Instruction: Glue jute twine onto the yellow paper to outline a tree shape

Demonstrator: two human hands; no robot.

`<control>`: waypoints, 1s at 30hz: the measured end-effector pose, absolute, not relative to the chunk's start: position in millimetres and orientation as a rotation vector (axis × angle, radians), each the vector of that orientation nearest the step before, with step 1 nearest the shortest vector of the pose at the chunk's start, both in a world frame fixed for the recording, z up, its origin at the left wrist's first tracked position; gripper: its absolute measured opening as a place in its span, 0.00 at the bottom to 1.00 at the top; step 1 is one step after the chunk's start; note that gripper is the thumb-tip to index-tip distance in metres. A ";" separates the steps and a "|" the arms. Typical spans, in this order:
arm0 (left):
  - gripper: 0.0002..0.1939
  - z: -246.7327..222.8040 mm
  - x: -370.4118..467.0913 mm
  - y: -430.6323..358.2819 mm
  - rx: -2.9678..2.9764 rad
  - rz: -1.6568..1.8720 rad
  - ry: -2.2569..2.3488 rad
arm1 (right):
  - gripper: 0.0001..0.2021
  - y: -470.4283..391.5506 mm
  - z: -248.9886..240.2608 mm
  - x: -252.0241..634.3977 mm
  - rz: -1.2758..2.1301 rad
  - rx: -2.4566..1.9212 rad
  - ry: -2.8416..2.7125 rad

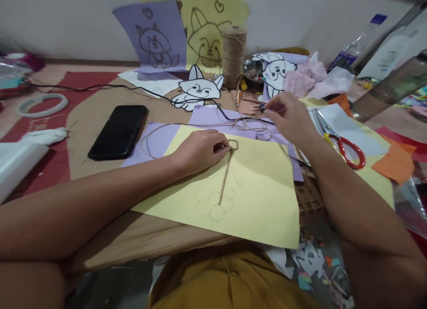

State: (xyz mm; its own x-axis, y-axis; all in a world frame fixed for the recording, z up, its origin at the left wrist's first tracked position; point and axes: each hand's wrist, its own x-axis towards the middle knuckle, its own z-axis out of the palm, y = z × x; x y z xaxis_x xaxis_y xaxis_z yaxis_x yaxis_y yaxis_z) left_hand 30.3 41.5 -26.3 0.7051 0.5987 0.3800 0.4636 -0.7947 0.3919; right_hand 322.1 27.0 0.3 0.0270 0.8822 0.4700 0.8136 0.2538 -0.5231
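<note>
Pinched between thumb and fingers of the left hand (200,150) is the looped top of a twine strand (226,175), which is pressed onto the yellow sheet (263,198) and runs down to a pencilled flower outline (215,202). The right hand (290,115) is closed around a small dark-tipped object (263,107), too small to be identified, above a loose tangle of twine (250,124) on the purple paper (213,118). The strand could probably be pulled off its line if that slack were snagged by the right wrist, and the sheet's near edge overhangs the brown board's front edge, so it could be shifted by a forearm. Little open room is left on the right, where red-handled scissors (343,142) lie close by the forearm; more is offered toward the left, around the black phone (118,131). The twine spool (234,55) stands near the far edge.
</note>
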 end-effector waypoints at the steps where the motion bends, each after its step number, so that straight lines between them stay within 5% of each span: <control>1: 0.07 -25.7 30.6 42.1 2.634 0.730 0.848 | 0.03 20.3 1.6 308.7 0.273 -1.458 -1.871; 6: 0.08 -21.1 32.0 44.5 2.569 0.695 0.882 | 0.04 -2.1 -2.6 265.2 0.577 -1.261 -2.160; 30: 0.05 -15.8 38.2 52.6 2.388 0.649 0.905 | 0.07 1.3 -13.2 246.1 0.833 -1.540 -1.921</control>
State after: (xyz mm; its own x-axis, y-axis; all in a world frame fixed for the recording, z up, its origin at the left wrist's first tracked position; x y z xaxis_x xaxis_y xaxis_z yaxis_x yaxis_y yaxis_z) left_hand 38.2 52.6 -15.8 0.6652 0.7031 0.2514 0.4639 -0.6530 0.5986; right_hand 246.1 1.3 -13.2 -0.2046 0.9784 0.0293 0.6476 0.1577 -0.7455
